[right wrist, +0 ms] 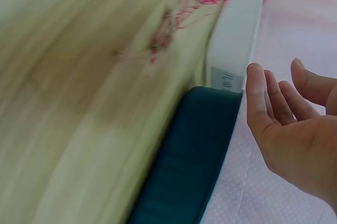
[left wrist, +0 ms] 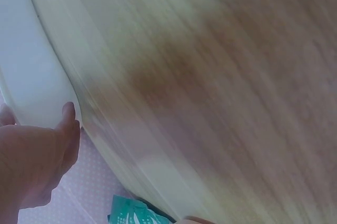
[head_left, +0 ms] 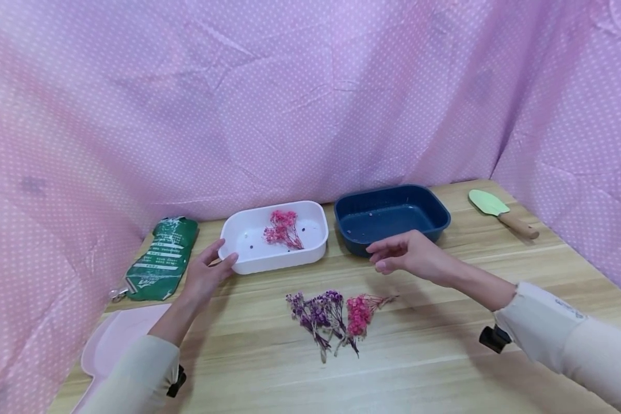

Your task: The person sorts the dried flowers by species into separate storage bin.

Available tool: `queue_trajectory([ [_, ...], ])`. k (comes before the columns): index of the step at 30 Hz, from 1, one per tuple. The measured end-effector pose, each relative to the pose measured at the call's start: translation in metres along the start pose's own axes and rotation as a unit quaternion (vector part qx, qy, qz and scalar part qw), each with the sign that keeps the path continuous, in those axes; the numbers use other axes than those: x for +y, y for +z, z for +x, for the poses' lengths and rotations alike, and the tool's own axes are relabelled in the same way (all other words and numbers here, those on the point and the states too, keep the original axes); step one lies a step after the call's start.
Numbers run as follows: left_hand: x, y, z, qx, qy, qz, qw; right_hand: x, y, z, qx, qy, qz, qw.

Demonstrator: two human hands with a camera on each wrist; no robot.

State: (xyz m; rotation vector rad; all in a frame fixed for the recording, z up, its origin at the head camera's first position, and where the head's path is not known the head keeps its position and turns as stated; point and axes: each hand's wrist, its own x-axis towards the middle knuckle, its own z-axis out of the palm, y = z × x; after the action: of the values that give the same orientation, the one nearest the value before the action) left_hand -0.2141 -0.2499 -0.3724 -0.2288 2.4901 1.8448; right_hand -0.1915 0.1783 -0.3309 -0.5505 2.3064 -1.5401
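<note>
At the left end of a white plastic tub (head_left: pixel 274 263), my left hand (head_left: pixel 207 273) holds the corner, with the thumb on the front wall and fingers round the end. In the left wrist view that hand (left wrist: pixel 39 155) spans the tub's end (left wrist: pixel 37 66). A sprig of pink dried flowers (head_left: pixel 282 227) lies inside with a few small dark bits. My right hand (head_left: pixel 414 259) hovers, fingers loosely bent and holding nothing, before a navy tub (head_left: pixel 393 221). Below it on the table lie purple dried flowers (head_left: pixel 318 310) and a pink bunch (head_left: pixel 359 315).
A green printed bag (head_left: pixel 163 259) lies at the left, above a pale pink flat item (head_left: pixel 121 339) partly covered by my left arm. At the right edge rests a trowel (head_left: pixel 502 213) with a light green blade and wooden handle. Pink dotted cloth (head_left: pixel 290 103) surrounds the table.
</note>
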Motion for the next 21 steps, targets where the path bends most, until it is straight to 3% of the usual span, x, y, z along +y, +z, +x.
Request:
queue_trajectory([
  [7,0.002,0.000,-0.001,-0.002,-0.007,0.006,1.0000,0.017,0.003,-0.007,-0.018,-0.013,-0.052,0.9984],
  [13,0.002,-0.001,-0.001,-0.003,-0.006,0.005,1.0000,0.030,0.017,-0.008,-0.043,-0.046,-0.120,0.9908],
  [16,0.002,-0.001,-0.001,-0.004,-0.008,0.006,0.9999,0.034,0.026,-0.009,-0.046,-0.058,-0.163,0.9837],
  [21,0.002,-0.001,-0.001,-0.003,-0.008,0.008,0.9999,0.037,0.037,-0.010,-0.057,-0.097,-0.244,0.9634],
])
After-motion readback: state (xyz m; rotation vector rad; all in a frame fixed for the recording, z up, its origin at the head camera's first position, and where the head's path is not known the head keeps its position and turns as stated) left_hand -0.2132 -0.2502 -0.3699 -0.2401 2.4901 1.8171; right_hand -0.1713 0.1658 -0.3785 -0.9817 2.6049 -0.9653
